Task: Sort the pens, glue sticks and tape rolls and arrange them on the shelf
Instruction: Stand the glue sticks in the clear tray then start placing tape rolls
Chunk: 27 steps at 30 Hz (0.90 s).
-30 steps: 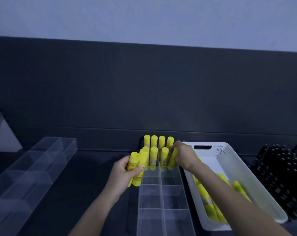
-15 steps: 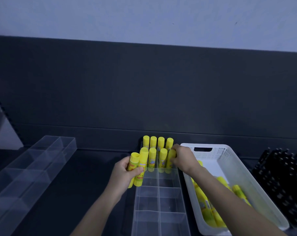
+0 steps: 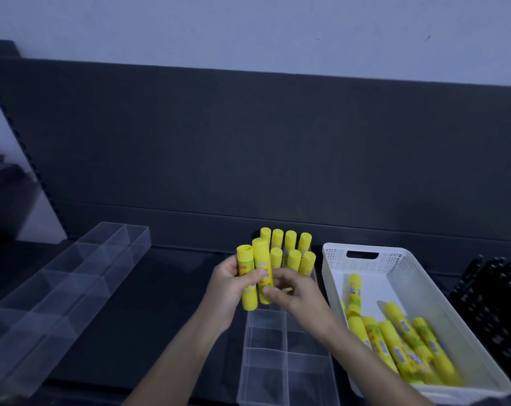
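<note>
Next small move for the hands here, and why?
Probably the right hand pulls one glue stick from the two in the left hand and stands it in the organizer, beside the upright sticks: its fingers already reach that stick, and nearer compartments are empty.

Shop shelf point(image 3: 160, 273) (slotted upright point(image 3: 28, 159), stocked bins point(image 3: 365, 256))

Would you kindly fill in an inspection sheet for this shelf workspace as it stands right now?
Surface: dark shelf, dim light.
Job's things: glue sticks upright at the far end of the divided clear tray; more lie in the white basket; black pens at right.
Clutter: spare clear tray, left.
Grippers: left hand holds two glue sticks; right hand touches them.
Cables: nothing seen.
Surroundings: dark back panel, pale wall.
</note>
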Tool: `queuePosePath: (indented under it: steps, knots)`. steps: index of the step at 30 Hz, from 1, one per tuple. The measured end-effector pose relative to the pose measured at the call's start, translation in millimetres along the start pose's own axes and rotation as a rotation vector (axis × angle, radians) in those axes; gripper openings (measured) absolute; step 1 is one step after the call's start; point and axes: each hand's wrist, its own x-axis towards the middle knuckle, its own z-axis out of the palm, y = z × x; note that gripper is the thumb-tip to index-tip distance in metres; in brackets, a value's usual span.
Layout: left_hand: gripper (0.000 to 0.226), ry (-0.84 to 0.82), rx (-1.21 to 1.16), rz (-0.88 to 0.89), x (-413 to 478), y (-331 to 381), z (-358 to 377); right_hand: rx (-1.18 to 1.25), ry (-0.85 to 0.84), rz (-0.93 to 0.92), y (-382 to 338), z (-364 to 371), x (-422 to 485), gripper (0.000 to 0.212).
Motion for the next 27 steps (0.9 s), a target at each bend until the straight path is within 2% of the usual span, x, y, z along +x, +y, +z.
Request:
queuePosePath:
  steps: [3, 7, 10, 16, 18, 20, 24, 27]
  knots:
    - [0.026, 0.005, 0.048, 0.010, -5.0, 0.6, -3.5, 0.060, 0.003, 0.041, 1.4, 3.1, 2.1, 0.020]
    - [0.015, 0.096, 0.168, 0.001, -10.7, -0.2, -23.3, 0.072, 0.102, 0.108, 11.1, -3.8, 7.6, 0.007]
    - [0.014, 0.099, 0.212, -0.031, -15.8, -4.0, -35.7, -0.067, 0.154, 0.140, 8.5, -5.5, 17.5, 0.014]
    - [0.003, 0.096, 0.281, -0.162, -16.7, -15.2, -48.1, -0.398, 0.056, 0.174, 18.2, 14.6, 36.1, 0.016]
    - [0.007, 0.103, 0.266, -0.195, -16.9, -15.0, -52.0, -0.497, 0.040, 0.160, 21.5, 19.5, 37.7, 0.015]
    - [0.012, 0.095, 0.289, -0.185, -18.0, -14.3, -54.0, -0.594, 0.025, 0.163, 21.1, 22.5, 39.6, 0.019]
    - [0.005, 0.033, 0.411, -0.100, -22.2, -14.1, -54.7, -0.726, -0.023, 0.193, 19.2, 27.8, 40.5, 0.030]
    - [0.012, 0.023, 0.418, -0.047, -22.8, -11.3, -55.6, -0.773, -0.032, 0.189, 18.7, 28.7, 39.7, 0.033]
